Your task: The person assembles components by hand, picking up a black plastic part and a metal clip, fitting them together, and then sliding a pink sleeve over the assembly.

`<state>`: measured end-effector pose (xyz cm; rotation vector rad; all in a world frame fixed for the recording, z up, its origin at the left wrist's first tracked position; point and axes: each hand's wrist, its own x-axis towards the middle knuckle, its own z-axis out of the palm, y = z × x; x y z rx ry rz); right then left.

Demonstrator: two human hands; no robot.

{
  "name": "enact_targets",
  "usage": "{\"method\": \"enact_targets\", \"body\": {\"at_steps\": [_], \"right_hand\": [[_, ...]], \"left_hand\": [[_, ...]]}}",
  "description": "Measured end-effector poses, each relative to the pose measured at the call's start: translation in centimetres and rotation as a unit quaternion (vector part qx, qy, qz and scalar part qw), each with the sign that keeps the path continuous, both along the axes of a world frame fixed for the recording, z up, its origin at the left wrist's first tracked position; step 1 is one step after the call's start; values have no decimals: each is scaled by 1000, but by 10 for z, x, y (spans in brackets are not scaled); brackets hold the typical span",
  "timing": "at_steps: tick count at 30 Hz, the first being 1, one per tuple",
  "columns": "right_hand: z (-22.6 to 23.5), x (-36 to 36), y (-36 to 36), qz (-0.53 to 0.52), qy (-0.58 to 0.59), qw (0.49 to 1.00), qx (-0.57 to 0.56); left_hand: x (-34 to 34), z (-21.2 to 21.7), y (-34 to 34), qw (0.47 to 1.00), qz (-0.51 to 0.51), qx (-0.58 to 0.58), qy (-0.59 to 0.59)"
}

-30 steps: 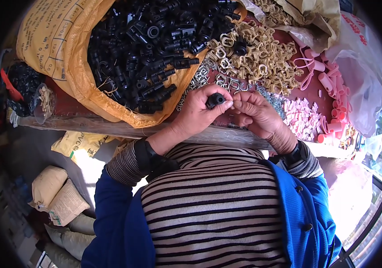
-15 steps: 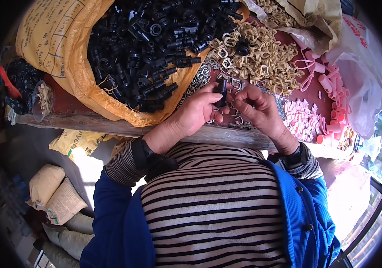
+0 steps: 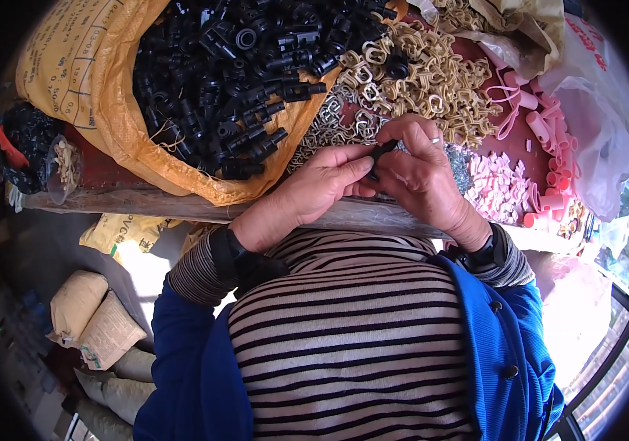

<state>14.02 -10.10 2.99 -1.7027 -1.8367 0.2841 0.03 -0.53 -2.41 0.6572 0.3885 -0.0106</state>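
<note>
Between my hands is a small black plastic tube-like part [image 3: 379, 152], mostly covered by fingers. My left hand [image 3: 322, 182] pinches its near end between thumb and fingers. Curled over the far end is my right hand [image 3: 425, 176], its fingers closed against the part; whether they also hold a smaller piece is hidden. Just beyond the hands lie small silver metal clips [image 3: 340, 126] and a heap of beige looped plastic pieces [image 3: 432, 88]. Many similar black parts [image 3: 226, 81] fill an open orange woven sack [image 3: 127, 140] at the left.
Pale pink small pieces [image 3: 502, 184] and pink tubes [image 3: 550, 136] lie at the right beside a clear plastic bag [image 3: 601, 110]. A wooden edge [image 3: 204, 211] runs along the table front. A clear cup [image 3: 65, 169] stands far left; paper sacks [image 3: 109, 331] rest on the floor.
My right hand has moved left onto the black part and closed around its far end. The part, upright before, is now tilted and more hidden.
</note>
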Motion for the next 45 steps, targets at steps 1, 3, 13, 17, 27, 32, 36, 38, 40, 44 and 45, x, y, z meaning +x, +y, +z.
{"method": "enact_targets", "body": {"at_steps": [1, 3, 13, 17, 27, 32, 36, 38, 40, 44, 45], "right_hand": [[-1, 0, 0, 5, 16, 1000, -12], [-1, 0, 0, 9, 32, 999, -26], [-13, 9, 15, -22, 84, 996, -12], [-38, -2, 25, 9, -134, 991, -30], [-51, 3, 33, 42, 30, 998, -32], [-35, 6, 24, -96, 619, 737, -254], [-32, 1, 17, -91, 704, 660, -247], [-31, -1, 14, -77, 694, 673, -243], [-32, 3, 13, -61, 659, 707, -250], [-28, 6, 12, -32, 632, 731, -255], [-24, 5, 13, -39, 680, 690, -244]], "left_hand": [[0, -1, -1, 1000, -11, 10, -3], [0, -3, 0, 1000, -15, 11, 0], [-14, 11, 20, 991, 126, -39, 11], [-25, 10, 32, 978, 205, -12, -34], [-31, 1, 29, 976, 215, 28, -8], [-25, 5, 23, 983, 175, 61, -15], [-21, 2, 21, 986, 151, 50, -56], [-21, 0, 20, 986, 144, 45, -71], [-22, 0, 19, 986, 141, 40, -76], [-24, -8, 17, 981, 141, -33, -129], [-24, -10, 17, 976, 141, -67, -153]]}}
